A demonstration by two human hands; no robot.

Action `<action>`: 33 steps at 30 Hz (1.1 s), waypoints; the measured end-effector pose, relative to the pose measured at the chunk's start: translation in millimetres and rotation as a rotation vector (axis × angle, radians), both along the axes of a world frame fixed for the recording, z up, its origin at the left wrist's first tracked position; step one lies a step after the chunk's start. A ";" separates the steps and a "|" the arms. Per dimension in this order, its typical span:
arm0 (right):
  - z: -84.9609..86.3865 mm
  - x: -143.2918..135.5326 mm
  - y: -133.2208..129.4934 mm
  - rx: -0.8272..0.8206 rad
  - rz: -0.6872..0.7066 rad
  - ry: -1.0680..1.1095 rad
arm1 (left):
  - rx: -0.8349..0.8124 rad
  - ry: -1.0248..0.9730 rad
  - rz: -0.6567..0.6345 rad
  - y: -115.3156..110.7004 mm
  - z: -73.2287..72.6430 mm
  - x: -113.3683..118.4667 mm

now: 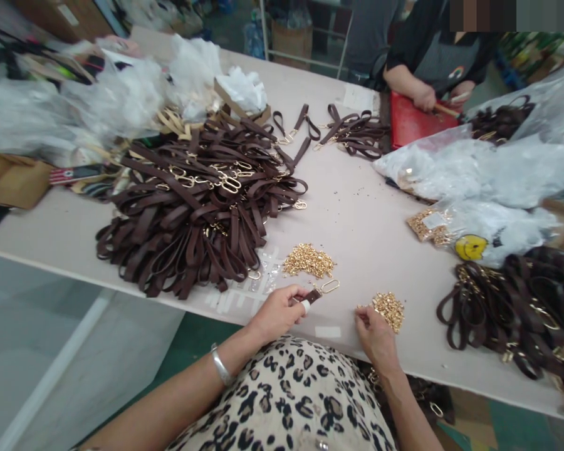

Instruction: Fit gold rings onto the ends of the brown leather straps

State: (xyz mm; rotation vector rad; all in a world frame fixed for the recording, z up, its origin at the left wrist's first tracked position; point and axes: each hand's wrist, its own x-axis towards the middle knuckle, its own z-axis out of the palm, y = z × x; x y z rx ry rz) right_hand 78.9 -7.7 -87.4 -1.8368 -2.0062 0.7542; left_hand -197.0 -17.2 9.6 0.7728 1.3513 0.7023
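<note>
My left hand [284,310] pinches the end of a dark brown strap [314,295], and a gold oval ring [330,286] sticks out beyond the fingers. Most of this strap is hidden. Fingers bent together, my right hand [375,332] rests at the left edge of a small heap of gold metal bits [389,310]; whatever is between its fingertips is too small to make out. A second heap of gold bits [309,260] lies just past my left hand. To the left spreads a big pile of brown straps [192,213] with gold rings.
Another person's hands [425,98] work with a tool over a red block [404,122] at the far side. Plastic bags [479,166] and more brown straps [507,307] lie on the right. Crumpled clear plastic [117,94] covers the back left of the table [348,219].
</note>
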 end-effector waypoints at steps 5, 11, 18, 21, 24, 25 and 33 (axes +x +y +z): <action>14.2 -22.6 3.2 -0.001 0.019 0.092 | 0.059 -0.014 0.031 -2.7 -5.2 3.3; 26.3 -39.6 10.0 0.010 -0.074 0.196 | 0.046 0.009 0.097 0.2 -0.5 -1.0; 18.4 1.8 0.0 -0.057 -0.175 0.110 | -0.014 0.005 0.163 -1.8 -1.7 -8.3; 17.8 5.9 -3.9 -0.056 -0.194 0.104 | -0.021 0.009 0.146 -0.7 -2.4 -7.5; 15.1 5.3 -1.4 -0.007 -0.196 0.070 | -0.024 0.024 0.119 1.5 -4.0 -6.2; 13.8 4.7 1.0 0.017 -0.181 0.048 | -0.024 0.029 0.108 2.0 -4.9 -5.7; 2.7 -4.6 28.6 0.184 0.149 -0.304 | -0.018 0.019 0.084 1.7 -6.5 -2.8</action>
